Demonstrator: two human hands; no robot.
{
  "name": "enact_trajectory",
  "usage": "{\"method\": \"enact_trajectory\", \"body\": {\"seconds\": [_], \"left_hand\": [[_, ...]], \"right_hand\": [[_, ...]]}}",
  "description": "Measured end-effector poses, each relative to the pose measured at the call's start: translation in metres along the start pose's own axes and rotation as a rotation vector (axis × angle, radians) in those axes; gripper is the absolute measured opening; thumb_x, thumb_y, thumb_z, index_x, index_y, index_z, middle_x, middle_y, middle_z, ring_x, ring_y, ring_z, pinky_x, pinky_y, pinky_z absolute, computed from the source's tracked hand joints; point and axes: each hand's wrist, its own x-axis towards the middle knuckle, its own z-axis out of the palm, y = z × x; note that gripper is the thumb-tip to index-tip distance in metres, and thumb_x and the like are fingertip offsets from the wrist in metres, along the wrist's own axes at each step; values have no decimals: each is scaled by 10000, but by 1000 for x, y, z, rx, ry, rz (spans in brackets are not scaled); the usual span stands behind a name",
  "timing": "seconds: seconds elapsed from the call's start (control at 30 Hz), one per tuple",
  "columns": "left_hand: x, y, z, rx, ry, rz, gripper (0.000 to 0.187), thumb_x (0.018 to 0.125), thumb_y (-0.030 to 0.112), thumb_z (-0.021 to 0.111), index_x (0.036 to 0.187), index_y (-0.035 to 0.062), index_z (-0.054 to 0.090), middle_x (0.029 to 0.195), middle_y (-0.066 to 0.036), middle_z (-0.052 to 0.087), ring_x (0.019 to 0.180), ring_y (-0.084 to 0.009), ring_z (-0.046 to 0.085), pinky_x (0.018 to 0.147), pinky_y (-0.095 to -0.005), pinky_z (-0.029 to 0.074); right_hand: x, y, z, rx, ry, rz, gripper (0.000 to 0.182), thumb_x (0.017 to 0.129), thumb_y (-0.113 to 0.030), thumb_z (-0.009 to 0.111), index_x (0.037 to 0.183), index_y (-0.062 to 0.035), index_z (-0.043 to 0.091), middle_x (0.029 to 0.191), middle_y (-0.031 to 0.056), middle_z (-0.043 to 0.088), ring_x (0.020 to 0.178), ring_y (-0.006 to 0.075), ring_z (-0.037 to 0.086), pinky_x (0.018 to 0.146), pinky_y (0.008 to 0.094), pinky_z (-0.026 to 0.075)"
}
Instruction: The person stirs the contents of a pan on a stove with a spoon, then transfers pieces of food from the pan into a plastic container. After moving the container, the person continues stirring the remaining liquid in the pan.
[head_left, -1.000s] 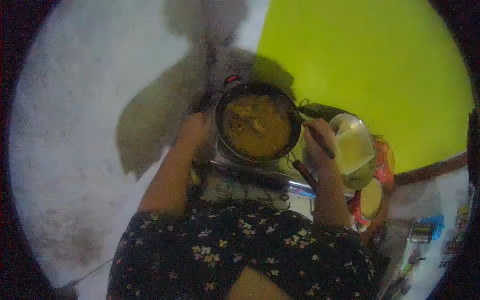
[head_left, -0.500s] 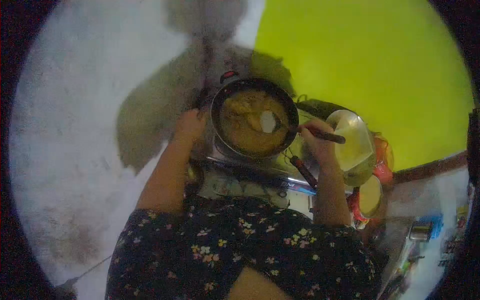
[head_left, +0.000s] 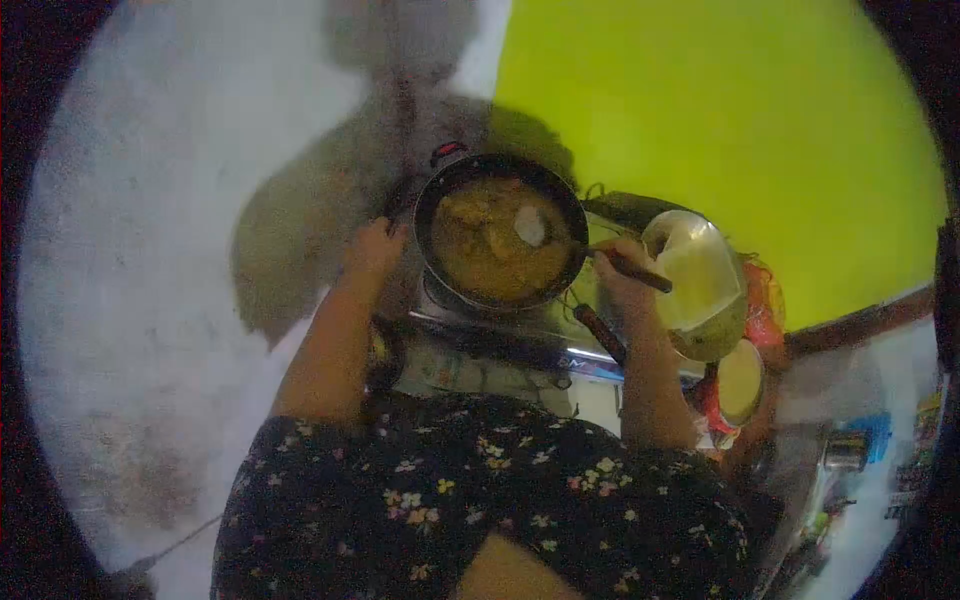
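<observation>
A deep dark pan (head_left: 424,252) sits on the stove, with yellowish-brown food in liquid (head_left: 480,275) inside. My right hand (head_left: 625,275) is at the pan's right rim, closed round the dark handle of a ladle (head_left: 530,226). The ladle's pale, rounded head lies in the food, right of the middle. To the left of the pan is my left hand (head_left: 376,246), its fingers curled beside a dark shape. What those fingers grip is too dim to make out.
The stove (head_left: 480,325) has a shiny front edge. Right of my right hand stands a metal bowl (head_left: 692,270); a dark-handled utensil (head_left: 600,333) lies near my wrist. A round pale lid or container (head_left: 740,383) and red packaging (head_left: 765,310) are farther right. A yellow-green wall (head_left: 720,120) rises behind.
The ladle's head has moved slightly toward the far side of the pan, and my right hand with it. My left hand stays beside the pan. The whole view has shifted a little.
</observation>
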Motion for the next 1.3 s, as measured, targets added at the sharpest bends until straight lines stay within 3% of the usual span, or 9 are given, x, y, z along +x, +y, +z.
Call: {"method": "enact_trajectory", "body": {"seconds": [0.27, 0.47, 0.57, 0.77, 0.87, 0.97, 1.03, 1.2, 1.3], "left_hand": [[3, 0, 2, 55, 60, 18, 479, 903, 397, 489, 1133, -9, 595, 1103, -242, 604, 1052, -404, 571, 926, -473, 439], [6, -1, -5, -6, -79, -18, 485, 909, 399, 449, 1119, -14, 594, 1071, -256, 608, 1021, -411, 581, 902, -495, 444], [4, 4, -3, 39, 0, -56, 474, 908, 390, 470, 1123, -13, 594, 1062, -244, 615, 997, -401, 593, 895, -498, 448], [1, 10, -12, -28, -27, -13, 470, 904, 402, 479, 1083, -13, 606, 1060, -247, 616, 1007, -407, 590, 897, -500, 445], [-6, 20, -22, 71, -61, -51, 471, 898, 403, 484, 1045, -25, 613, 1061, -254, 614, 1009, -421, 584, 882, -498, 453], [12, -4, 7, 53, 3, 1, 483, 897, 419, 493, 1049, -22, 614, 1067, -246, 617, 1015, -420, 583, 894, -492, 447], [-8, 18, -20, 36, -41, -42, 509, 895, 439, 488, 1058, -26, 614, 1071, -251, 617, 1024, -419, 584, 897, -497, 444], [4, -3, 3, 50, 33, -9, 498, 901, 433, 491, 1096, -9, 614, 1082, -242, 618, 1033, -403, 586, 896, -495, 447], [6, 6, -6, 151, -51, -68, 470, 910, 410, 500, 1133, 9, 601, 1133, -229, 603, 1055, -388, 579, 900, -486, 447]], "right_hand": [[-1, 16, 17, 26, 74, -140, 136, 808, -156, 692, 909, -67, 678, 848, 81, 665, 802, 167, 632, 705, 311, 505], [1, 10, 0, 399, -29, -20, 139, 819, -146, 684, 912, -43, 670, 834, 50, 639, 772, 136, 586, 705, 294, 477], [0, 12, -1, 321, 7, -74, 142, 826, -153, 678, 917, -45, 668, 804, 45, 626, 775, 138, 579, 722, 297, 469], [5, 16, 0, 261, -17, 59, 125, 820, -146, 682, 901, -54, 657, 818, 53, 621, 778, 139, 582, 721, 294, 472], [1, -14, -12, 66, 51, -197, 137, 819, -74, 636, 944, -15, 632, 852, 98, 622, 811, 219, 606, 728, 335, 483], [13, 11, -3, -101, 174, -391, 187, 822, -59, 631, 1003, -15, 611, 907, 125, 598, 782, 250, 589, 722, 341, 478], [15, 14, -3, -76, 170, -551, 211, 837, -91, 633, 1035, -38, 579, 885, 98, 611, 826, 244, 610, 733, 323, 497], [9, 6, 2, 206, 81, -295, 252, 828, -56, 642, 1047, -33, 521, 868, 105, 614, 798, 245, 623, 711, 307, 510], [12, 24, 12, 161, 149, -408, 142, 850, -101, 635, 933, -28, 545, 823, 94, 608, 764, 222, 616, 708, 301, 502]]}}
